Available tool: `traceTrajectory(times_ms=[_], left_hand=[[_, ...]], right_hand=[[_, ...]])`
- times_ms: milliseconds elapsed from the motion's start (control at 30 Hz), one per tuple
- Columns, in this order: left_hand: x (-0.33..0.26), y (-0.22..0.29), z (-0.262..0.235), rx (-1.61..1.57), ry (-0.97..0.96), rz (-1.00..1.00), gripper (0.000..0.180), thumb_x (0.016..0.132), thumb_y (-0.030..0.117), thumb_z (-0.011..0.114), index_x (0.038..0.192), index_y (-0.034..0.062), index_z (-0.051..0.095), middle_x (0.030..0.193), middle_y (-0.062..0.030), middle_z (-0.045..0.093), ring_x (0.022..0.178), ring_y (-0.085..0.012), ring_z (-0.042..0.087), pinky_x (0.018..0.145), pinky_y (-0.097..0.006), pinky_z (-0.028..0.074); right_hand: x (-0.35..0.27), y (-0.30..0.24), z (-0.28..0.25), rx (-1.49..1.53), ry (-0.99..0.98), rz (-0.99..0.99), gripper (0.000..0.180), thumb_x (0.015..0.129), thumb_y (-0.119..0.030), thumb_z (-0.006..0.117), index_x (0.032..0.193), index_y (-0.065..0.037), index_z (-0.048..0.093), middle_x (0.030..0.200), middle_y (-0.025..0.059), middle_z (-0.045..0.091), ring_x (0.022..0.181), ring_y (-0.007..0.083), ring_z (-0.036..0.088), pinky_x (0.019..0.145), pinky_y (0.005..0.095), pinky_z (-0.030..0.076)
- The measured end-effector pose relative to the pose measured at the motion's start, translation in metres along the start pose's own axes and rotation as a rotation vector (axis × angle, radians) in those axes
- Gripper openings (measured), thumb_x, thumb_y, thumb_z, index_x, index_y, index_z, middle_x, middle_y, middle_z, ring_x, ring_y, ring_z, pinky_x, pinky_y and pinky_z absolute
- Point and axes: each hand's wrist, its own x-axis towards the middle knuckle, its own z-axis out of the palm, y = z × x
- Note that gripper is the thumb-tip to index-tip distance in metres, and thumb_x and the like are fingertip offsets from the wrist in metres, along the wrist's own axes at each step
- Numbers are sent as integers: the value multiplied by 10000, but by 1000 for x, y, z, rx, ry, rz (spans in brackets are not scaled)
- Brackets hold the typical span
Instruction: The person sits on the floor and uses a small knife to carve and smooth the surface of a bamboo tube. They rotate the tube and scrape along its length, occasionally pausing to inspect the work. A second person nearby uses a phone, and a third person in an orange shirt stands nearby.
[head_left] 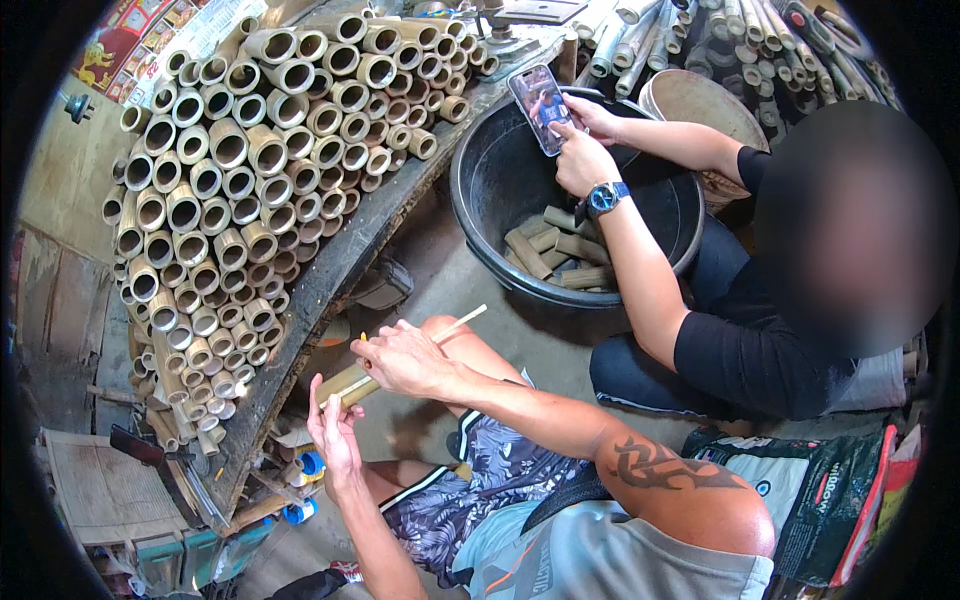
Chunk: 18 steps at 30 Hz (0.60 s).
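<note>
Found a bamboo tube point(345, 383) held aslant in mid-air, just off the front edge of the bench point(345, 262), near the person's knees. Gripped at its lower end by the left hand point(338, 440), fingers wrapped around and clamped on the tube, presumably as a steady support from beneath. Covered toward the upper end by the right hand point(405, 362), fingers bent and close together; from this angle, cannot tell whether clamped tight or merely resting.

Also saw a thin strip point(465, 322) laid lengthwise along the tube, passing under the right hand and jutting well beyond; probably pressed there against slipping off so round a surface. Spotted a small yellow tip point(363, 337) at the right fingertips, too small to name.

On the bench, banked back from the front edge, noted a tall pile of tubes point(240, 205). Stacked with open ends facing outward, likely for nesting in the hollows between neighbours without rolling.

Past the front edge, on the floor, saw a black tub point(490, 165) with cut pieces point(560, 245) loose at the bottom, apparently well contained by the high wall. Above the tub's rim, noticed a phone point(545, 105) in a co-worker's hand point(598, 120), tilted perhaps for easy viewing.
</note>
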Motion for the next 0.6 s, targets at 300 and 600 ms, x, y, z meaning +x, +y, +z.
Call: traceTrajectory(times_ms=[300, 600], left_hand=[[3, -2, -4, -11, -21, -10, 551, 1047, 136, 614, 1557, 42, 429, 1205, -129, 700, 912, -162, 697, 703, -299, 573], [0, -1, -5, 13, -52, 5, 566, 1050, 167, 609, 1564, 29, 417, 1221, -146, 702, 930, -167, 695, 715, -291, 560]], right_hand=[[4, -1, -1, 30, 47, -38, 152, 917, -209, 663, 955, -63, 680, 793, 126, 714, 792, 339, 689, 735, 482, 486], [-1, -1, 4, 65, 57, -29, 148, 914, -187, 655, 990, -62, 679, 806, 116, 720, 803, 331, 676, 739, 468, 470]])
